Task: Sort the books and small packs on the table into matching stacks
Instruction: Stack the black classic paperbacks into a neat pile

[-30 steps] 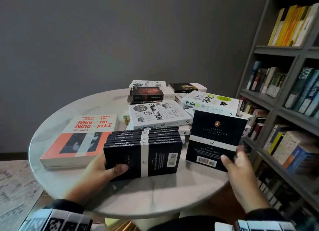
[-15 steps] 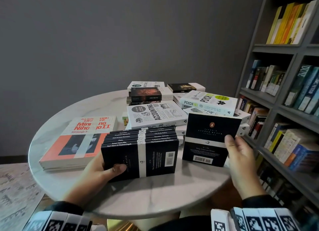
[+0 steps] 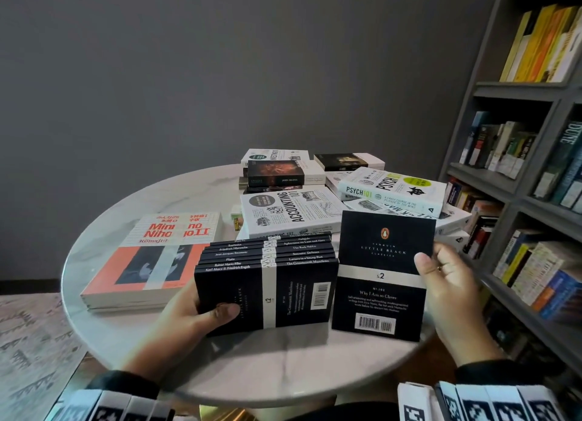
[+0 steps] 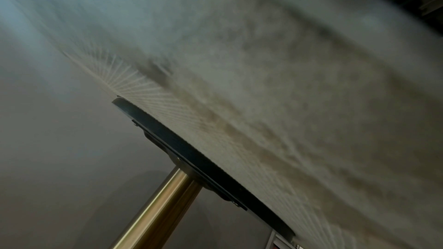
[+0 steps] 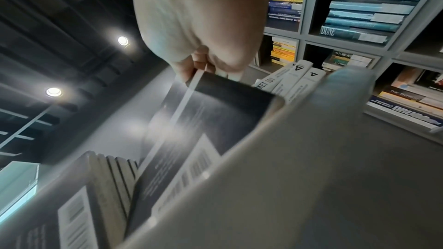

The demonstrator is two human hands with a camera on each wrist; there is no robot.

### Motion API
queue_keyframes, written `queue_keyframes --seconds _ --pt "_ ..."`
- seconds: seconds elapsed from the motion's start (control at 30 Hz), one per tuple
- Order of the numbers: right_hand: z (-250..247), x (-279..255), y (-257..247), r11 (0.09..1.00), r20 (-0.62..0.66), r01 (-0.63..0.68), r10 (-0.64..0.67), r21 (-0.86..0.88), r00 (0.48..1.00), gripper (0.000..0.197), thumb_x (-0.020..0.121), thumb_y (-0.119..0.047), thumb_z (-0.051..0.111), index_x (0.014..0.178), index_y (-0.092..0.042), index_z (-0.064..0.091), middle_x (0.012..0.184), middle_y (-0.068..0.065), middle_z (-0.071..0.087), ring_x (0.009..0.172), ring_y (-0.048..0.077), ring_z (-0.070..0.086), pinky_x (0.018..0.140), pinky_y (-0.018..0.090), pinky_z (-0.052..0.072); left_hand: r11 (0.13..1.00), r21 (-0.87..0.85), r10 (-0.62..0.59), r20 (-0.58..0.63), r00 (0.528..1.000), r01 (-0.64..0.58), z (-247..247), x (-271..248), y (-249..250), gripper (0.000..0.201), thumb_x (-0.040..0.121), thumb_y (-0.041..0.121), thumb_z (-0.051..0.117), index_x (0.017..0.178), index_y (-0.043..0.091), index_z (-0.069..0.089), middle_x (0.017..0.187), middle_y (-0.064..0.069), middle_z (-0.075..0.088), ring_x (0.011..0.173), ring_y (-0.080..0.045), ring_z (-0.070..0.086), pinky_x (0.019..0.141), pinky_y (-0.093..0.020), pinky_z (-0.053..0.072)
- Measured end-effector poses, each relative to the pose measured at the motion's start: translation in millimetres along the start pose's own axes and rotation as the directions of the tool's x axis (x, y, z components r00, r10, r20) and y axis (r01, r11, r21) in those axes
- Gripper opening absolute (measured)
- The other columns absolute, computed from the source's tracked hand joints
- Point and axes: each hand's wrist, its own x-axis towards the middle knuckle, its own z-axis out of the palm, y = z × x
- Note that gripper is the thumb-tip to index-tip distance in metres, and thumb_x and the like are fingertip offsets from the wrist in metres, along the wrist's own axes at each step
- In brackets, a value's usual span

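bare table [image 3: 283,367] front, book piles [image 3: 293,212] behind

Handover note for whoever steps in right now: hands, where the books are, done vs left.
Left hand: grips the black stack on the round table.
Right hand: holds one matching black book upright beside that stack, not yet on it.
Done: black stack partly gathered; red textbook pile at left.
Left: add the held book; white 101 books and dark paperbacks behind lie mixed.
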Motion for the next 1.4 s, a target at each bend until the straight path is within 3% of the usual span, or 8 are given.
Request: queue_keyframes --seconds 0.17,0.33,0.5,0.57,0.8,1.03,1.2,1.4 --pt "1.2 -0.5 -0.4 0.998 -0.013 0.055 -0.055 0.018 0.998 0.025 0.089 -0.027 0.05 0.102 -0.046 0.06 0.116 0.0 0.063 0.111 0.021 0.058 0.095 0.041 0.048 1.0 0.006 0.008 0.006 1.0 -0.008 1.6 -1.1 4.5 0.092 0.037 0.065 0.081 0.11 0.015 0.058 0.102 0.006 0.072 0.092 -0.009 0.068 0.069 -0.012 0.049" --pt "2.8 25.7 -18.4 0.997 -0.014 0.061 -0.06 0.045 0.998 0.043 0.093 0.008 0.044 0.095 -0.034 0.055 0.095 -0.014 0.065 0.087 -0.011 0.061 0.072 0.005 0.048 1.0 0.024 0.02 0.0 1.0 -0.02 1.0 -1.1 4.4 0.094 0.037 0.072 0.078 0.112 0.017 0.058 0.105 0.008 0.071 0.095 -0.007 0.067 0.073 -0.012 0.049" --pt "12.1 58.2 -59.7 0.971 0.065 0.191 -0.183 -0.141 0.981 0.039 0.091 0.003 0.048 0.098 -0.035 0.053 0.096 -0.015 0.062 0.092 0.001 0.061 0.083 0.025 0.049 1.0 -0.028 0.0 0.002 1.0 0.0 0.1 0.7 0.4 0.096 0.037 0.066 0.082 0.113 0.015 0.058 0.107 0.002 0.071 0.099 -0.013 0.067 0.076 -0.019 0.052" --pt "23.2 67.8 -78.4 0.951 0.202 0.248 -0.21 -0.186 0.957 0.036 0.09 0.004 0.049 0.109 -0.027 0.056 0.102 -0.01 0.063 0.095 0.0 0.059 0.088 0.017 0.045 0.999 -0.048 -0.013 0.009 1.0 0.014 -0.1 1.4 -0.8 0.098 0.035 0.064 0.084 0.114 0.013 0.057 0.107 0.0 0.071 0.099 -0.015 0.067 0.076 -0.021 0.053" --pt "88.6 81.2 -115.8 0.836 0.754 0.458 -0.084 -0.302 0.651 0.039 0.089 0.004 0.051 0.116 -0.023 0.06 0.103 -0.012 0.059 0.102 0.006 0.052 0.085 0.01 0.038 1.0 -0.026 0.003 0.028 1.0 -0.003 -0.6 0.0 0.1 0.098 0.036 0.066 0.083 0.114 0.013 0.057 0.106 0.001 0.071 0.098 -0.015 0.067 0.078 -0.022 0.053" --pt "144.8 64.8 -111.2 0.798 0.923 0.509 0.148 -0.323 0.354 0.032 0.094 -0.002 0.049 0.122 -0.013 0.06 0.119 0.001 0.062 0.111 0.015 0.054 0.1 0.027 0.039 0.997 0.028 0.066 0.001 0.998 -0.066 0.8 1.1 2.7 0.091 0.047 0.066 0.078 0.122 0.021 0.051 0.115 0.013 0.066 0.107 -0.003 0.061 0.084 -0.013 0.046" --pt "143.6 68.1 -113.3 0.858 0.884 0.369 0.183 -0.357 0.429 0.052 0.09 0.014 0.029 0.126 -0.009 0.058 0.122 0.002 0.06 0.113 0.013 0.057 0.102 0.027 0.043 1.0 0.005 0.01 0.013 1.0 -0.01 -1.3 1.0 -0.7 0.066 0.054 0.045 0.076 0.112 0.02 0.058 0.108 0.005 0.07 0.103 -0.013 0.064 0.093 -0.035 0.049" --pt "132.6 73.9 -115.0 0.763 0.867 0.463 0.252 -0.451 0.429 0.069 0.075 0.022 0.028 0.121 -0.015 0.063 0.119 -0.001 0.066 0.116 0.008 0.056 0.098 0.016 0.037 0.998 -0.06 0.0 0.03 1.0 0.001 -0.9 1.4 -1.0 0.07 0.051 0.043 0.078 0.113 0.017 0.057 0.106 0.005 0.07 0.099 -0.012 0.066 0.083 -0.025 0.051"
